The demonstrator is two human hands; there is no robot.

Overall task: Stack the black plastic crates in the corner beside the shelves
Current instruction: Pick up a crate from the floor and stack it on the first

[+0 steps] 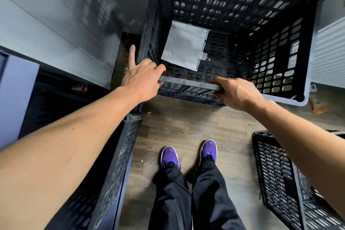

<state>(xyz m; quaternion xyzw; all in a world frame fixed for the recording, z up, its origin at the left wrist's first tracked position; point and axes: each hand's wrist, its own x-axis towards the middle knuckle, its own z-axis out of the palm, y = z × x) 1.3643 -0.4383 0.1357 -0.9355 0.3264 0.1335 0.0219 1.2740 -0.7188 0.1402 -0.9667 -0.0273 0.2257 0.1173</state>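
A tall black plastic crate [261,30] with perforated walls stands in the corner ahead of me, seen from above. A white sheet of paper [184,45] lies inside on its bottom. My left hand [141,78] holds the crate's near rim at its left corner, fingers curled over the edge and thumb sticking up. My right hand [237,92] grips the same near rim further right. A second black crate [280,179] sits on the floor at my lower right. Another black crate [113,166] stands at my left under my forearm.
Grey wall panels [56,24] close the corner on the left and behind. A white ribbed panel [330,52] is at the right. Wood-look floor [186,127] lies between the crates, with my purple shoes [188,153] on it. A small orange item [315,106] lies beside the crate.
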